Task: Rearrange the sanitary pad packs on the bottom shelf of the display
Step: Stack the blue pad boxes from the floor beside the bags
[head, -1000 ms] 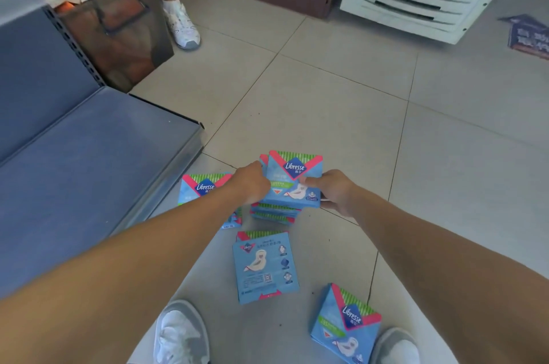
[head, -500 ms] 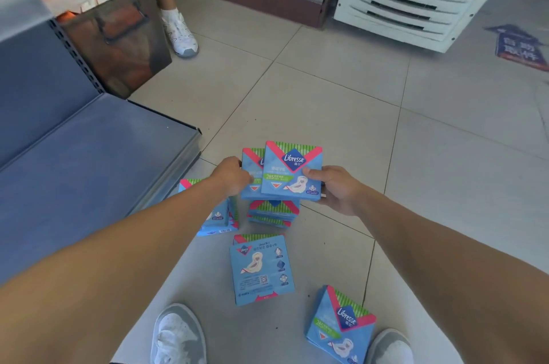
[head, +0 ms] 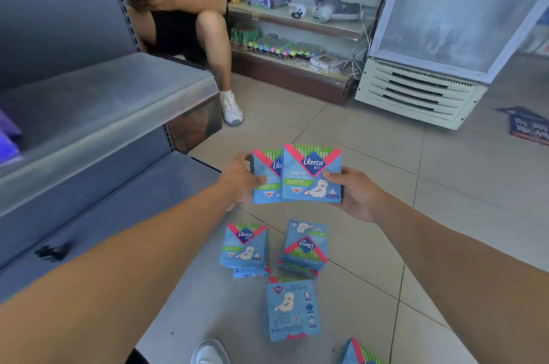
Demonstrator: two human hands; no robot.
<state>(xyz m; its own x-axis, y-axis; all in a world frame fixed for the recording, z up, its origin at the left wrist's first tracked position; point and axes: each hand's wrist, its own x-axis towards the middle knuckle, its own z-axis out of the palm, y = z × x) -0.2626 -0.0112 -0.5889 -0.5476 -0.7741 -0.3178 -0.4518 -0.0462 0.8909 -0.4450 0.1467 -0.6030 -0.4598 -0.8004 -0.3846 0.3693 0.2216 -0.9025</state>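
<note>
Two blue Libresse pad packs are held up side by side above the floor. My left hand (head: pixel 240 179) grips the left pack (head: pixel 266 185) and my right hand (head: pixel 355 194) grips the right pack (head: pixel 310 176), which overlaps the left one. Below them on the tiles lie two short stacks of packs (head: pixel 245 249) (head: pixel 304 247), a single pack lying back side up (head: pixel 292 308), and another pack (head: pixel 358 353) at the bottom edge. The grey bottom shelf (head: pixel 142 209) of the display lies to the left, bare in its visible part.
An upper shelf (head: pixel 98 108) overhangs the bottom one. A person in black (head: pixel 184 16) squats behind the display, holding a phone. A glass-door cooler (head: pixel 439 36) and low toy shelves (head: pixel 297 48) stand at the back. My shoe (head: pixel 209 353) is near the packs.
Both hands have lifted the two packs higher off the stack on the floor. My view has tilted up, bringing the person, shelves and cooler into sight.
</note>
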